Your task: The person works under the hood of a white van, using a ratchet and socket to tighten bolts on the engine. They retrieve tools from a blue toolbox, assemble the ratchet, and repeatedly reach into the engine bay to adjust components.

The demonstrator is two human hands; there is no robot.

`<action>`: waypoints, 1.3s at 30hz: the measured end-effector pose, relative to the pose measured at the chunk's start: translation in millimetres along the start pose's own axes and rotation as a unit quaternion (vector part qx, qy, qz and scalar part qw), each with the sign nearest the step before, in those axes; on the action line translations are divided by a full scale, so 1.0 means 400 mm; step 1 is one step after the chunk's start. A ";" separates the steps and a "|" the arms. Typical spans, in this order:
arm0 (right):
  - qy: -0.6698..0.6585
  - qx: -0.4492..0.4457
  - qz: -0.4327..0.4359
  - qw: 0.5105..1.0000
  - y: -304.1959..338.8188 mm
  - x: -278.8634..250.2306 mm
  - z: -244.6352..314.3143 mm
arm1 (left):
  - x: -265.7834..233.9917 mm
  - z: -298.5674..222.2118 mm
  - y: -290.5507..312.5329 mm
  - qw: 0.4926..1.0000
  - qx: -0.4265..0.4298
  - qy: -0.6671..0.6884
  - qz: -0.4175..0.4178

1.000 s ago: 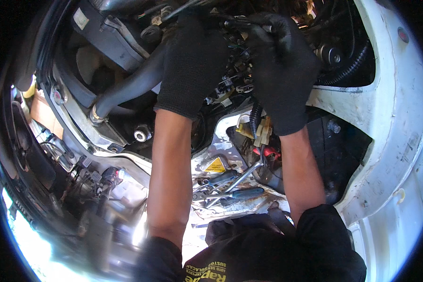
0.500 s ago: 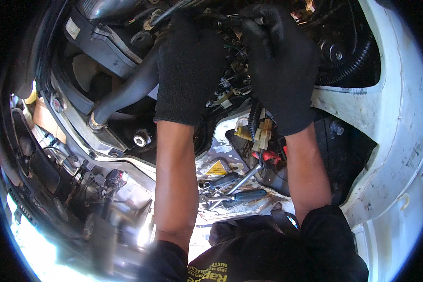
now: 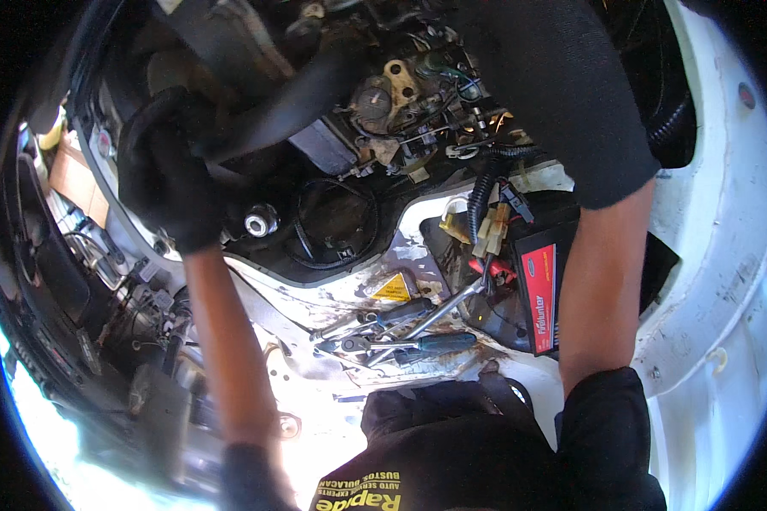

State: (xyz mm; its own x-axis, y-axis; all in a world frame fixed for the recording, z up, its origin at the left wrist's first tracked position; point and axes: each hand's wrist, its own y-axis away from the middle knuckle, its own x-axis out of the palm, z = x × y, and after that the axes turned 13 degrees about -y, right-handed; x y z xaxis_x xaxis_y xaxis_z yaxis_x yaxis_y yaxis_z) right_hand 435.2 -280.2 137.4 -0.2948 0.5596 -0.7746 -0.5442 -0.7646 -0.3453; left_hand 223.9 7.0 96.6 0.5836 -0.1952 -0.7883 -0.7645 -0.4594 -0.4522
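Observation:
My left hand (image 3: 166, 175), in a black knit glove, is at the lower left end of a thick black radiator hose (image 3: 285, 115). Its fingers are curled around that end, and the hose's metal clamp is hidden beneath the glove. My right hand (image 3: 562, 106), gloved the same way, reaches over the engine to the top edge of the view. Its fingers are out of sight, so whatever they touch cannot be seen. Between both hands lies the engine top, with a tan metal bracket (image 3: 396, 81), linkages and wiring.
A ratchet (image 3: 358, 344), a screwdriver (image 3: 447, 342) and other tools lie on the white body panel (image 3: 413, 255). Right of them stands a battery (image 3: 541, 294) with a red label. Loose pale connectors (image 3: 493, 230) hang by a corrugated cable sleeve. A silver cap (image 3: 261, 221) sits near the left hand.
My left hand has moved left and down from the engine to the hose's end. My right hand has shifted right and farther up. The engine top between them is now exposed.

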 end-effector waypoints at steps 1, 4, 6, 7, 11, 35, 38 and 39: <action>-0.009 -0.026 0.013 1.000 -0.021 0.031 0.002 | -0.021 0.078 0.008 0.995 0.028 -0.096 -0.011; 0.038 -0.065 0.046 0.996 -0.066 0.013 0.028 | 0.036 0.131 0.022 0.998 -0.025 -0.043 0.025; 0.063 -0.083 0.064 0.992 -0.088 0.010 0.042 | 0.037 0.151 0.017 0.987 -0.008 -0.139 0.077; 0.072 -0.090 0.075 0.990 -0.092 0.013 0.049 | 0.034 0.157 0.018 0.977 -0.001 -0.185 0.106; 0.109 -0.128 0.113 0.979 -0.129 0.017 0.065 | 0.051 0.091 -0.003 0.985 0.003 -0.170 0.029; -0.047 -0.063 0.158 0.984 -0.064 0.173 0.046 | 0.058 0.055 -0.020 0.979 0.018 -0.177 -0.096; -0.033 -0.038 0.102 0.993 -0.047 0.221 0.008 | 0.053 0.050 -0.017 0.978 0.026 -0.200 -0.052; -0.015 -0.034 0.079 0.996 -0.036 0.235 -0.011 | 0.051 0.045 -0.019 0.976 0.026 -0.215 -0.037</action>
State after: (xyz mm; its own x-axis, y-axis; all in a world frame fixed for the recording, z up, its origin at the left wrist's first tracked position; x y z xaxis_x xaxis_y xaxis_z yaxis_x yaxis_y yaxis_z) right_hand 418.9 -218.2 67.3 -0.3955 0.4396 -0.8065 -0.4354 -0.8628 -0.2568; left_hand 236.8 22.1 76.3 0.4774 0.2232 -0.8499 -0.7446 -0.4108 -0.5261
